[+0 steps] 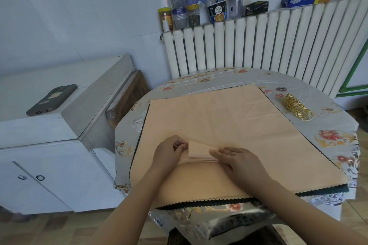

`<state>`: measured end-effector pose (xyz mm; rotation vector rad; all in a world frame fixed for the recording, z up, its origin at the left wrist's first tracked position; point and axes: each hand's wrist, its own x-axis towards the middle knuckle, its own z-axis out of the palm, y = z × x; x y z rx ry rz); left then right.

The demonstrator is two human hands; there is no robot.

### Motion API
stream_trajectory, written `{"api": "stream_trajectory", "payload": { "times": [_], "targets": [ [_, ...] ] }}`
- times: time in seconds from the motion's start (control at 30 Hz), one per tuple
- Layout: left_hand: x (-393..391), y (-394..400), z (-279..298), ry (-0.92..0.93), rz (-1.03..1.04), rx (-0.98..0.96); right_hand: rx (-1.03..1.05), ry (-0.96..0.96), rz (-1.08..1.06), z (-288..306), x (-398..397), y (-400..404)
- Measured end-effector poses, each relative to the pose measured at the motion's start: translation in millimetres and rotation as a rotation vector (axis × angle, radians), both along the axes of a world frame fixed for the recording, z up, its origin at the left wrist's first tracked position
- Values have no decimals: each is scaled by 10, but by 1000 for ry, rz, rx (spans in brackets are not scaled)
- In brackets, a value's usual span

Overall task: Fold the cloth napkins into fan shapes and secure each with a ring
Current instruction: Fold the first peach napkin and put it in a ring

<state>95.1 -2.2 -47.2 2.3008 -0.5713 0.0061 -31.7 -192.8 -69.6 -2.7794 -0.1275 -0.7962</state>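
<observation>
A peach cloth napkin (229, 117) with a zigzag edge lies spread over the round table, on top of a dark green cloth whose edge shows underneath. Near its front a narrow band is folded into stacked pleats (199, 152). My left hand (169, 152) pinches the left end of the pleats. Over the right part of the pleats lies my right hand (237, 160), fingers pressing down. A pile of gold rings (296, 107) lies on the table at the right, beyond the napkin's edge.
The table wears a glossy floral tablecloth (338, 141). A white radiator (258, 45) stands behind it, with jars, bottles and boxes on top. A white cabinet (49, 125) at the left holds a phone (52, 99).
</observation>
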Motion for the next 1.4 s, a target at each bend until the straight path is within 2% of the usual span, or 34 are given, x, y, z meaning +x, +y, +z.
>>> {"api": "stream_trajectory", "payload": {
  "times": [0.17, 0.3, 0.33, 0.4, 0.47, 0.53, 0.63, 0.77, 0.83, 0.9, 0.97, 1.1, 1.17, 1.27, 1.4],
  "targets": [
    [8, 82, -5, 41, -24, -95, -5, 12, 4, 12, 6, 7],
    [-36, 112, 21, 16, -9, -81, -25, 32, 14, 26, 4, 18],
    [-60, 118, 28, -69, 7, -40, -33, 39, 19, 22, 10, 24],
    [-139, 76, 56, -417, -24, 51, -34, 51, 14, 24, 14, 23],
    [-215, -24, 89, -659, -213, 120, -34, 49, 3, 36, 17, 14],
    [-318, -141, 101, -583, -420, 274, -49, 61, 6, 33, 15, 12],
    [-335, -165, -5, -414, -530, 490, -52, 59, 29, 45, 5, 18],
    [-265, -118, -84, -317, -555, 464, 33, 54, 31, 97, -39, -34],
    [-254, -132, -44, -277, -571, 447, 106, 175, 39, 164, -37, -64],
    [-235, -145, -9, -239, -570, 434, 81, 259, 48, 156, 1, -127],
    [-206, -151, 22, -237, -574, 454, 28, 255, 71, 216, 17, -114],
    [-207, -190, 104, -261, -576, 531, -90, 114, 88, 157, 61, -79],
    [-227, -197, 167, -273, -572, 566, -131, 149, 63, 148, 102, -68],
    [-255, -239, 231, -408, -599, 600, -153, 189, 22, 203, 121, -83],
    [-250, -347, 335, -474, -579, 723, -77, 251, 50, 278, 56, -74]
  ]
}}
